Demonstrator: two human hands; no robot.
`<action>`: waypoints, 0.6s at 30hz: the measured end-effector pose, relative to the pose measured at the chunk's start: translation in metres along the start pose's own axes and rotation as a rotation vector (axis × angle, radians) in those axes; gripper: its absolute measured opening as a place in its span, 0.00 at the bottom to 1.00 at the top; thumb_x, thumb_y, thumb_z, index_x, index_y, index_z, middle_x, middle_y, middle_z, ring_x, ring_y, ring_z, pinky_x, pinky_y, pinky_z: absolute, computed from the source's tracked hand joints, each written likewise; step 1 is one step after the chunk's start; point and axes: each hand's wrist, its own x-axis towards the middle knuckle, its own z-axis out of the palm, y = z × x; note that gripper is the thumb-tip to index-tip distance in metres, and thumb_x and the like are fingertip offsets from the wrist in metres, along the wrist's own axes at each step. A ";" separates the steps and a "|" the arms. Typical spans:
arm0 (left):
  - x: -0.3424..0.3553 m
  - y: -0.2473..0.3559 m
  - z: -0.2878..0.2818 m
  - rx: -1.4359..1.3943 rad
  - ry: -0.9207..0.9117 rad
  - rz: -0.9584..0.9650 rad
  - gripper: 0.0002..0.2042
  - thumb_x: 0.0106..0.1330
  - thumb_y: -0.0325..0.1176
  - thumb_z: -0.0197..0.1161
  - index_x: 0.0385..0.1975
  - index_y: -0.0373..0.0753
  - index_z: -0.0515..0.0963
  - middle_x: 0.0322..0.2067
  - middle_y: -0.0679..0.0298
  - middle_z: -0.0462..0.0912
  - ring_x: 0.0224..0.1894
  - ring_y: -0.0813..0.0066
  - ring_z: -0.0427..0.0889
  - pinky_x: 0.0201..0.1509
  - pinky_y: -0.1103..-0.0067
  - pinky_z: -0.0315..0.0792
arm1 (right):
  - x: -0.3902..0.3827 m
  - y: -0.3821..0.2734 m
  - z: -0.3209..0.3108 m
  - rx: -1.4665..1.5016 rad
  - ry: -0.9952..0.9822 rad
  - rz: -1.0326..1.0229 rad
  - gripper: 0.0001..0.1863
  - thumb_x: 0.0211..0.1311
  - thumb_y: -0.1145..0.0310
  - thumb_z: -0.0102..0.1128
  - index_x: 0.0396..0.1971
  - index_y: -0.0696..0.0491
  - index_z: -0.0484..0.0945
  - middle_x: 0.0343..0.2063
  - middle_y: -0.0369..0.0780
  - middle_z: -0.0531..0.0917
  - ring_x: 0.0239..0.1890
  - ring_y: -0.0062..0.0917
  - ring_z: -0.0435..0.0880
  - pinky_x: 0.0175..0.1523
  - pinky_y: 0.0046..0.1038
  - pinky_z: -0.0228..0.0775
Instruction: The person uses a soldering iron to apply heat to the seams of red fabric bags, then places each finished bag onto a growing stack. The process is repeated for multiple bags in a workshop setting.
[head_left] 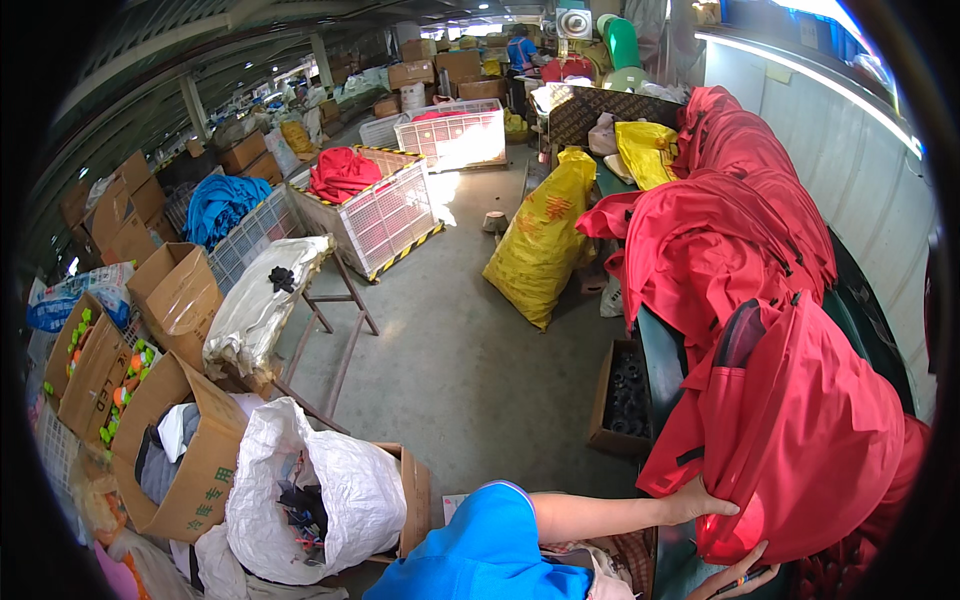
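Observation:
A large red fabric piece [800, 430] with a dark panel and black trim bulges over the green worktable [660, 370] at the right. My left hand [700, 503] grips its lower left edge, the thumb lying on top of the cloth. Close below, at the lower rim of the picture, my right hand [742, 574] is partly cut off, fingers bent at the underside of the red cloth. A slim, dark, pen-like tool [740, 583] is held in it; its exact kind is unclear. More red fabric pieces [710, 230] are heaped farther along the table.
A yellow sack [540, 240] and a carton of black parts [622, 395] stand beside the table. At the left are a white sack [370, 480], open cartons [170, 440], a covered stand [265, 300] and wheeled crates [390, 215]. A person [521, 52] stands far back.

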 end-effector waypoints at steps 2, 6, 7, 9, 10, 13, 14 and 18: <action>0.000 0.000 0.000 -0.007 -0.004 -0.001 0.42 0.55 0.34 0.79 0.68 0.33 0.61 0.64 0.56 0.73 0.66 0.67 0.72 0.71 0.70 0.68 | -0.001 0.002 0.001 0.056 -0.012 0.058 0.19 0.64 0.70 0.71 0.51 0.61 0.79 0.46 0.55 0.81 0.39 0.44 0.85 0.44 0.37 0.81; 0.002 -0.005 -0.002 -0.024 -0.004 -0.006 0.43 0.55 0.34 0.79 0.69 0.33 0.60 0.65 0.56 0.72 0.67 0.67 0.71 0.71 0.70 0.68 | -0.001 0.002 0.003 0.163 -0.024 0.162 0.18 0.65 0.70 0.69 0.52 0.59 0.78 0.50 0.56 0.79 0.42 0.45 0.85 0.47 0.38 0.80; 0.002 -0.005 -0.003 -0.028 -0.002 -0.008 0.43 0.55 0.34 0.79 0.69 0.33 0.60 0.65 0.56 0.71 0.67 0.66 0.71 0.71 0.70 0.68 | -0.001 0.002 0.003 0.190 -0.025 0.187 0.18 0.66 0.70 0.68 0.53 0.59 0.78 0.51 0.56 0.78 0.43 0.45 0.85 0.47 0.38 0.80; 0.001 -0.002 -0.002 -0.037 -0.019 -0.017 0.43 0.55 0.34 0.79 0.69 0.33 0.59 0.65 0.56 0.71 0.67 0.67 0.71 0.71 0.70 0.68 | 0.000 0.002 0.003 0.225 -0.029 0.224 0.18 0.66 0.71 0.67 0.53 0.58 0.78 0.53 0.57 0.77 0.44 0.46 0.84 0.49 0.38 0.80; 0.001 0.000 -0.002 -0.041 -0.027 -0.022 0.44 0.55 0.34 0.78 0.69 0.33 0.59 0.65 0.56 0.71 0.67 0.67 0.71 0.71 0.70 0.68 | -0.001 0.000 0.003 0.236 -0.030 0.235 0.18 0.67 0.71 0.67 0.54 0.58 0.78 0.54 0.57 0.77 0.45 0.46 0.84 0.49 0.39 0.80; 0.002 -0.003 -0.003 -0.044 -0.038 -0.011 0.43 0.56 0.34 0.78 0.69 0.33 0.59 0.65 0.56 0.71 0.67 0.67 0.71 0.71 0.70 0.68 | -0.001 0.000 0.001 0.137 -0.041 0.147 0.18 0.67 0.70 0.67 0.54 0.57 0.77 0.52 0.56 0.78 0.44 0.46 0.84 0.48 0.38 0.80; 0.003 -0.004 -0.004 -0.041 -0.039 -0.010 0.43 0.56 0.34 0.78 0.69 0.33 0.59 0.65 0.56 0.71 0.67 0.67 0.71 0.71 0.70 0.68 | -0.001 0.000 -0.001 0.105 -0.046 0.118 0.18 0.67 0.69 0.67 0.54 0.57 0.77 0.51 0.56 0.79 0.44 0.46 0.84 0.47 0.38 0.80; 0.002 0.000 -0.005 -0.042 -0.082 -0.042 0.46 0.55 0.35 0.77 0.71 0.33 0.55 0.68 0.56 0.67 0.70 0.66 0.66 0.74 0.70 0.63 | -0.003 0.003 -0.004 0.026 -0.051 0.064 0.19 0.66 0.69 0.68 0.55 0.56 0.77 0.50 0.55 0.80 0.44 0.45 0.85 0.47 0.37 0.80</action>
